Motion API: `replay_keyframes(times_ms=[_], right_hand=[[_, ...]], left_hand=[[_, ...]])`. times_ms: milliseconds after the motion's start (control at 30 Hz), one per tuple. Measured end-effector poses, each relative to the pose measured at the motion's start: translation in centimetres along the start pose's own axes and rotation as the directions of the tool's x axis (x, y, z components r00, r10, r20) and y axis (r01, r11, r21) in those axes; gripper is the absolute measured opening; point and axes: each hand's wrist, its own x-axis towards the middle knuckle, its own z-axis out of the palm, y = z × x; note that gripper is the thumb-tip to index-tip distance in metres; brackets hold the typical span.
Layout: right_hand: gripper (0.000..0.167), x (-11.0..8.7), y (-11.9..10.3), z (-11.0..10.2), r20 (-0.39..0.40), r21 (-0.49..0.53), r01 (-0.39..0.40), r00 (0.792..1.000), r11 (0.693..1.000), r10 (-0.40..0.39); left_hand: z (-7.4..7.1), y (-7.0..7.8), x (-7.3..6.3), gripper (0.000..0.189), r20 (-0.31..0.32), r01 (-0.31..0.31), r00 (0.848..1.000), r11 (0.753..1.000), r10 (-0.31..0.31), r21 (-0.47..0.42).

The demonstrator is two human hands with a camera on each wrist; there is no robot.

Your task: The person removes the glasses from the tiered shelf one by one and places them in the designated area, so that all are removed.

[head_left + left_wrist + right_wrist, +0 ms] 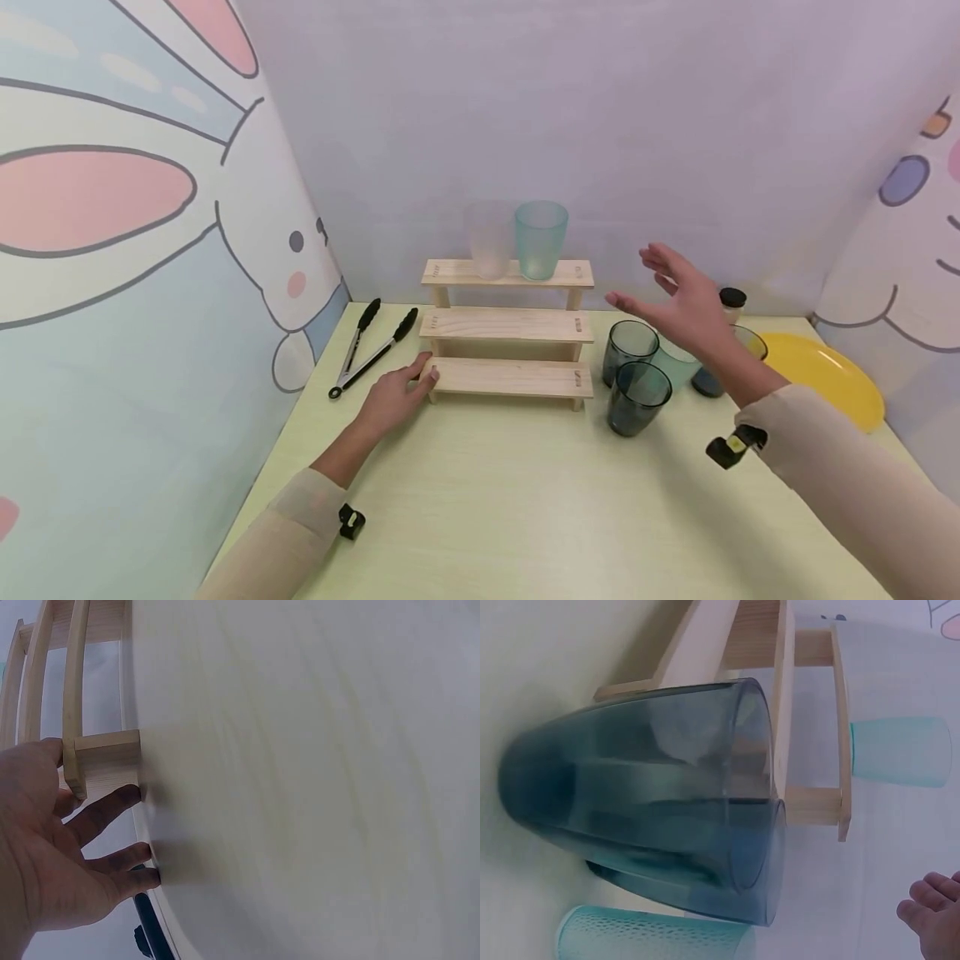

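Note:
My left hand (396,395) holds the left end of the lowest step of a three-step wooden shelf (510,377), thumb at the board's top and another finger below it. My right hand (678,304) is raised in the air with fingers spread and nothing in it, above the glasses to the right of the shelf. Two dark tinted glasses (637,400) stand upright there, with a pale green textured cup (652,934) next to them. On the top step stand a frosted clear cup (491,242) and a frosted teal cup (540,242), side by side.
Black-tipped tongs (367,358) lie spread left of the shelf. At the right are a yellow plate (817,371), a black-lidded jar (732,302) and another glass (752,342), partly hidden by my right forearm. Printed walls border the pale table (480,500).

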Motion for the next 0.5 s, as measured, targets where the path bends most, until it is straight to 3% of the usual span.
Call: replay_keyframes(times_ms=[500], right_hand=[[0.114, 4.5, -2.3, 2.6, 0.07, 0.106, 0.033, 0.997, 0.994, -0.041]], left_hand=[[0.1, 0.0, 0.0, 0.07, -0.008, 0.005, 1.0, 1.0, -0.005, 0.003]])
